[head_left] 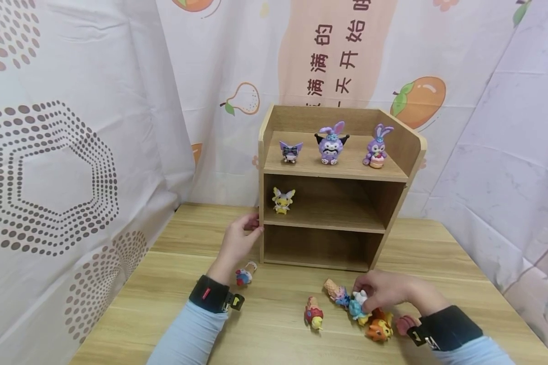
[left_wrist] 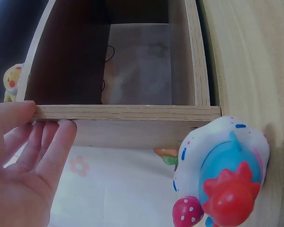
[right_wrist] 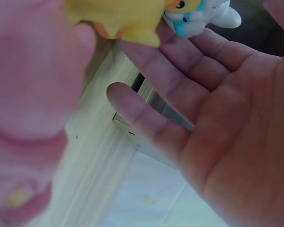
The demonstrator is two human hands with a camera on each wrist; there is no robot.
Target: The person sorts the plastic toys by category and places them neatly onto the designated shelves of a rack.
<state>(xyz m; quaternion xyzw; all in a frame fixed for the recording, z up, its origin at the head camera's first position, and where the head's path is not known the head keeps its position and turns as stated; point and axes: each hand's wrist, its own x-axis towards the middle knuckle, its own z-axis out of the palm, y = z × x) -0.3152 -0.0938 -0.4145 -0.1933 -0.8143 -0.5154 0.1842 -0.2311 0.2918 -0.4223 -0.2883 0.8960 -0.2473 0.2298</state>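
Turquoise-and-white figurine (head_left: 357, 309) was at the near right, before the wooden shelf (head_left: 338, 214), between a cone-shaped figurine (head_left: 335, 291) and an orange lion-like figurine (head_left: 380, 332). The right hand (head_left: 385, 291) held it with partly curled fingers and thumb; the left hand (head_left: 238, 239), loosely spread, touched the shelf's left side.

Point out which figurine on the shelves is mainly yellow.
The figurine standing alone at the left of the middle shelf; the three purple-toned figurines stand on the top shelf.
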